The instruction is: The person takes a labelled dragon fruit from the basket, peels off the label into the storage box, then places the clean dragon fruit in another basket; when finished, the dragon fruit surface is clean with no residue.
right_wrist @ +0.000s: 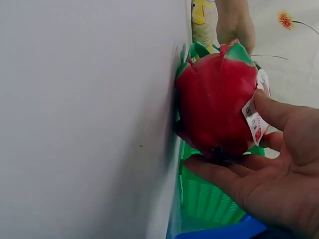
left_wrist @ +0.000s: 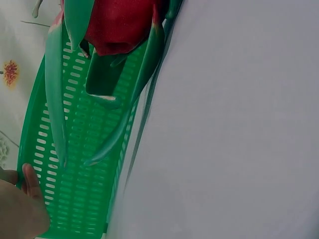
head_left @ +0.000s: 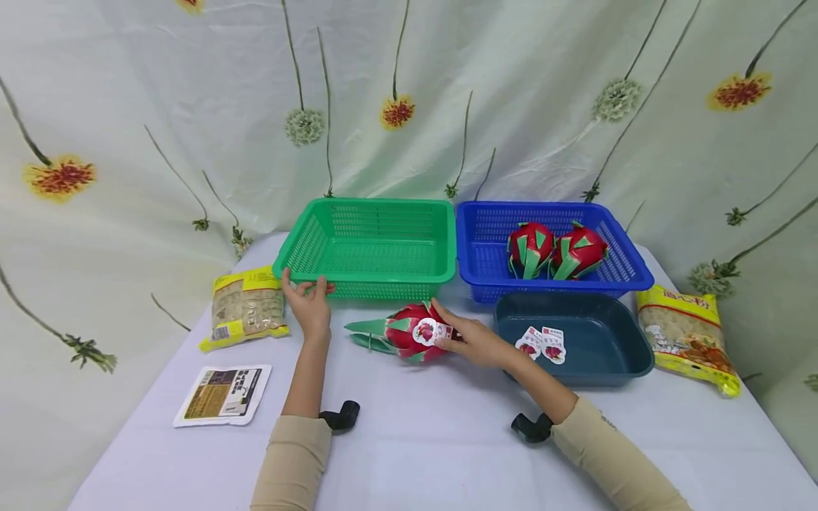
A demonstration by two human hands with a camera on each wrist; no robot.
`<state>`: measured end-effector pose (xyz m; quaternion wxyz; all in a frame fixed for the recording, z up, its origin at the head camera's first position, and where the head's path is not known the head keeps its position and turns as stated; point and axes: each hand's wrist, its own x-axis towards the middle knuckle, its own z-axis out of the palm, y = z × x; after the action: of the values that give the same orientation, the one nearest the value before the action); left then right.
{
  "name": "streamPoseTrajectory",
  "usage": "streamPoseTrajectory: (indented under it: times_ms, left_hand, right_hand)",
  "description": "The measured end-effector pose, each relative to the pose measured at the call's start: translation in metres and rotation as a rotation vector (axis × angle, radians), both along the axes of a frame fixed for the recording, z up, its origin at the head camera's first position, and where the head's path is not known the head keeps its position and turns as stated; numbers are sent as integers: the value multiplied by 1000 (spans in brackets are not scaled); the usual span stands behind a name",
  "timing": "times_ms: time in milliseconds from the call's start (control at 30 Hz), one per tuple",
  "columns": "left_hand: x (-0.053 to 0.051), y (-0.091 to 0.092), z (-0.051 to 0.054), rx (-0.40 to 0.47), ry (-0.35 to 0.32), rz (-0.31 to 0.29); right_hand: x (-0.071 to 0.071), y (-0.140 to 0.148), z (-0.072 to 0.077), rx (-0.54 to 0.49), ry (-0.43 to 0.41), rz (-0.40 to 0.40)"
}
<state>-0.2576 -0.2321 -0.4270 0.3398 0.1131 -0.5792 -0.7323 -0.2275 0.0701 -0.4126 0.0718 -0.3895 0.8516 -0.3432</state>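
Note:
My right hand (head_left: 476, 343) holds a red dragon fruit (head_left: 405, 333) with long green leaves above the white cloth, in front of the green basket (head_left: 377, 289). In the right wrist view, the thumb presses a white picture tag (right_wrist: 255, 122) against the fruit's side, while the other fingers curl under its end. The leaves point left. My left hand (head_left: 311, 306) grips the front left rim of the green basket, with fingers on both sides of the wall in the left wrist view. The basket's inside shows a bare mesh floor.
A blue basket (head_left: 476, 280) holds more dragon fruits (head_left: 578, 252). Before it stands a dark teal tray (head_left: 601, 341) with two loose tags (head_left: 553, 345). Yellow-edged bags (head_left: 249, 306) lie at both sides, and a flat white packet (head_left: 224, 395) lies at left.

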Motion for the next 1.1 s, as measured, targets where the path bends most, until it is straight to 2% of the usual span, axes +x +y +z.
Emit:
streamPoseTrajectory:
  times_ms: [133, 233, 300, 367, 433, 467, 500, 533, 567, 633, 700, 733, 767, 800, 867, 933, 1033, 1100]
  left_hand:
    - [-1, 0, 1, 3, 3, 19]
    - [-2, -1, 2, -38, -42, 51]
    - [-1, -1, 4, -117, -97, 107]
    - [1, 0, 8, -219, -110, 184]
    - [5, 3, 15, -344, -57, 240]
    - [7, 5, 20, -417, -4, 235]
    - [10, 8, 25, -495, 61, 199]
    - [13, 11, 30, -582, 126, 130]
    - [16, 16, 33, -668, 179, 27]
    - [23, 25, 38, -848, 229, -239]
    - [29, 34, 37, -1015, 177, -492]
    - [30, 39, 35, -1089, 138, -593]
    - [31, 43, 32, -1153, 94, -675]
    - [32, 47, 29, -1215, 55, -731]
    - [32, 53, 22, -1306, -34, -783]
    - [32, 56, 15, -1361, -73, -798]
    - [33, 58, 9, -1422, -123, -768]
    - [33, 59, 7, -1449, -123, -747]
  right_hand:
    - [2, -2, -4, -23, 19, -71]
    - [1, -3, -6, -51, 29, -94]
    - [1, -4, -7, -67, 30, -101]
    - [1, -4, -7, -88, 27, -97]
    - [1, -5, -8, -98, 24, -94]
    - [1, -5, -8, -102, 21, -91]
    - [1, -5, -8, -107, 17, -90]
    - [1, -5, -9, -110, 12, -87]
    - [2, -5, -9, -110, 7, -88]
    - [2, -4, -9, -109, -9, -89]
    - [3, -3, -9, -111, -25, -87]
    - [3, -3, -10, -112, -32, -86]
    - [2, -2, -10, -113, -37, -86]
    - [2, -1, -10, -116, -43, -85]
    - [2, 0, -10, -120, -45, -82]
    - [1, 0, -11, -121, -48, -75]
    - [0, 0, -12, -116, -51, -54]
    - [0, 0, -12, -119, -58, -48]
